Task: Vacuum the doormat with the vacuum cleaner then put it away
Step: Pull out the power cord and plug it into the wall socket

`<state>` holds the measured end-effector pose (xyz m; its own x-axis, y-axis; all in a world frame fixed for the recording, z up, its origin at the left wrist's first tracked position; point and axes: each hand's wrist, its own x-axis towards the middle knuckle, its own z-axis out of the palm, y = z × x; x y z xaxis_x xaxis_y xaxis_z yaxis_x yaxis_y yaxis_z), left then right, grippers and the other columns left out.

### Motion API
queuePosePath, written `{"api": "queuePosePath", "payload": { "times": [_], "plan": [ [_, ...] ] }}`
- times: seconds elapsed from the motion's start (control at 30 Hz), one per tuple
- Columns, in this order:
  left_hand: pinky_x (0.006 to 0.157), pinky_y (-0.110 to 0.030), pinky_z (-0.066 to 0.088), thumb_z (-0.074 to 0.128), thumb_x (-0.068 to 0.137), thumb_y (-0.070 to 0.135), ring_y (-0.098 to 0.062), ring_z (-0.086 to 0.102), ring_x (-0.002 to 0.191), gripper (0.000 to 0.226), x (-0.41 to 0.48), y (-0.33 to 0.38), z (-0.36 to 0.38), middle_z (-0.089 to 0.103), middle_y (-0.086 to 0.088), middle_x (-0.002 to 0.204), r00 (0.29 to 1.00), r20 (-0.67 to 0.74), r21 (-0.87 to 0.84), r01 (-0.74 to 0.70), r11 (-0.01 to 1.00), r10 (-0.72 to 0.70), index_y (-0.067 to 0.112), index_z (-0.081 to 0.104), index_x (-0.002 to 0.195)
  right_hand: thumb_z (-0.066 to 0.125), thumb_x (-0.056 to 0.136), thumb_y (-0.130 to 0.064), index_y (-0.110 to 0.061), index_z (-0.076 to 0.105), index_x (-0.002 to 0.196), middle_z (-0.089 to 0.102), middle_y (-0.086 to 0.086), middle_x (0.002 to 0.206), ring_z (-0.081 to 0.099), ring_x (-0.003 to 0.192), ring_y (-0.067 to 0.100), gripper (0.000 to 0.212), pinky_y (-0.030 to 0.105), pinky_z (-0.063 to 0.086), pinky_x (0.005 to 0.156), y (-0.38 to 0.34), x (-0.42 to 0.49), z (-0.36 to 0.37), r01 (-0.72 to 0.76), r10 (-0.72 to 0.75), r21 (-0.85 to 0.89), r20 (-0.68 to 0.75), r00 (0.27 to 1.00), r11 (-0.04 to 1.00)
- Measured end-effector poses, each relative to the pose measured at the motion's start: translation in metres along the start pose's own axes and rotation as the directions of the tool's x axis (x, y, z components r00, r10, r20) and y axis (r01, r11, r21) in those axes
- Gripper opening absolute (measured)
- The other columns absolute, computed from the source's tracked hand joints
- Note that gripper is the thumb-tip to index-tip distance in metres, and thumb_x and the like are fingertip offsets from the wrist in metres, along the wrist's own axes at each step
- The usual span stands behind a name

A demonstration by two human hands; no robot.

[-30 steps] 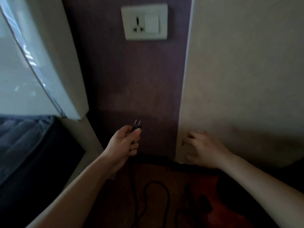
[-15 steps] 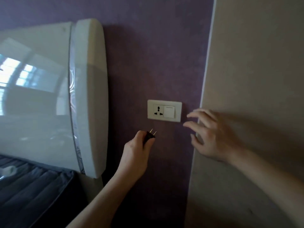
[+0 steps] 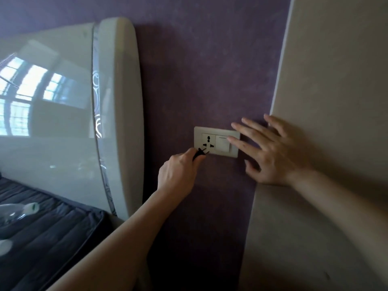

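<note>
- Against the purple wall [image 3: 210,70], the left hand [image 3: 178,175] pinches a small black plug [image 3: 198,154] between thumb and curled fingers, the grip closed tight around its body.
- The plug's two thin prongs point up and to the right at the lower left corner of the wall socket [image 3: 207,143], touching or just short of its slots; which one cannot be told.
- No cord shows behind the plug, as the hand covers it, and the vacuum cleaner and doormat lie outside the view.
- The right hand [image 3: 273,154] lies open and flat on the wall, fingers spread and holding nothing.
- Its fingertips [image 3: 230,139] reach over the right edge of the pale socket plate [image 3: 198,131], resting on or just above the white rocker switch [image 3: 222,143] beside the socket.
- The heel of that hand sits at the edge where the purple wall meets a beige wall panel [image 3: 336,101], which juts forward on the right.
- Both bare forearms rise from the bottom of the view towards the socket.
- To the left, a glossy white curved headboard [image 3: 117,112] stands close to the socket and mirrors a bright window.
- Below it lies a dark quilted mattress [image 3: 52,227], with a clear plastic bottle [image 3: 16,213] resting on it at the far left.
</note>
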<state>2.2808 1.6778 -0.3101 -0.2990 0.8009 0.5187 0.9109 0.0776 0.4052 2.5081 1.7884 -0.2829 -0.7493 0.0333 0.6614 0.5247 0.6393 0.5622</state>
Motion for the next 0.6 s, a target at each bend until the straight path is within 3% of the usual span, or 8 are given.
{"api": "queuePosePath", "payload": {
  "times": [0.2, 0.37, 0.5, 0.6],
  "plan": [
    [0.066, -0.042, 0.055, 0.040, 0.100, 0.053, -0.032, 0.068, 0.080, 0.037, 0.012, 0.000, 0.006, 0.072, -0.003, 0.088, 1.000, -0.003, -0.051, -0.008, 0.999, 0.008, 0.025, 0.060, 0.113, 0.059, 0.083, -0.033, -0.021, 0.061, 0.142, 0.052, 0.009, 0.152, 0.049, 0.141, 0.027, 0.060, 0.055, 0.021, 0.121, 0.001, -0.001, 0.007, 0.021, -0.022, -0.047, -0.020, 1.000, 0.999],
    [0.063, -0.036, 0.042, 0.042, 0.100, 0.051, -0.035, 0.065, 0.083, 0.038, 0.018, 0.001, 0.008, 0.070, -0.006, 0.089, 1.000, 0.009, -0.057, -0.007, 0.998, 0.007, 0.019, 0.063, 0.105, 0.058, 0.083, -0.033, -0.020, 0.063, 0.140, 0.054, 0.009, 0.150, 0.051, 0.140, 0.027, 0.059, 0.056, 0.023, 0.120, 0.000, 0.001, 0.010, 0.021, -0.024, -0.061, -0.040, 0.999, 0.998],
    [0.072, -0.043, 0.053, 0.044, 0.101, 0.047, -0.035, 0.065, 0.085, 0.041, 0.022, 0.011, 0.004, 0.069, -0.010, 0.090, 0.999, 0.049, -0.020, 0.003, 1.000, -0.002, 0.012, 0.064, 0.102, 0.059, 0.083, -0.035, -0.020, 0.060, 0.143, 0.053, 0.009, 0.152, 0.050, 0.140, 0.027, 0.062, 0.056, 0.026, 0.119, 0.000, 0.001, 0.009, 0.019, -0.023, -0.084, -0.046, 0.999, 0.996],
    [0.069, -0.041, 0.051, 0.045, 0.101, 0.046, -0.035, 0.065, 0.084, 0.041, 0.024, 0.013, 0.003, 0.068, -0.011, 0.089, 0.997, 0.072, -0.012, 0.004, 1.000, -0.003, 0.009, 0.063, 0.097, 0.058, 0.083, -0.034, -0.017, 0.056, 0.146, 0.052, 0.008, 0.152, 0.051, 0.140, 0.026, 0.065, 0.056, 0.028, 0.118, -0.002, 0.002, 0.009, 0.000, -0.004, -0.089, -0.044, 0.999, 0.996]
  ]
}}
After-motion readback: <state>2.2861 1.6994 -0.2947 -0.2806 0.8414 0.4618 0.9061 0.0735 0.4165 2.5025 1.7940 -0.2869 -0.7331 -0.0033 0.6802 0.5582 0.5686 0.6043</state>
